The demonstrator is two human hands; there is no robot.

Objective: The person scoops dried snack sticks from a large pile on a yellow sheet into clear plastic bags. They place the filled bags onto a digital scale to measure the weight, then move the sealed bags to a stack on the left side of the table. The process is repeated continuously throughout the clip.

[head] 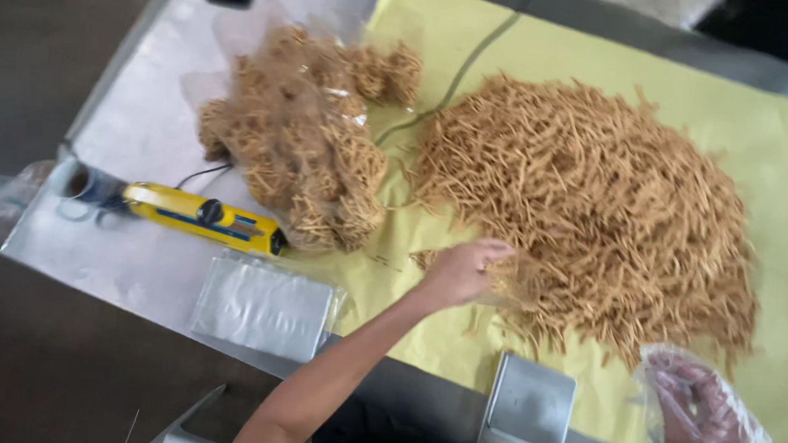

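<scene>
Head view: the left hand [460,272] has its fingers [495,250] clenched on fried sticks [592,209] heaped on yellow paper [777,120]. The right hand [701,433], inside a clear bag [742,436], has curled fingers grasping the bag. Filled clear bags [302,139] lie beside a yellow sealer [202,218] on the surface [140,117].

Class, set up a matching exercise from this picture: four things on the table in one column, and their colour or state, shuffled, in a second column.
Things:
1. paper sheet
2. handheld sealer
3. right hand
4. small scale

Descriptions:
A. inside a clear plastic bag
B. yellow with a blue stripe, lying on the metal table
C. pale yellow, spread under the loose pile of snack sticks
D. grey, its platform bare

Pairs: 1-C, 2-B, 3-A, 4-D
</scene>
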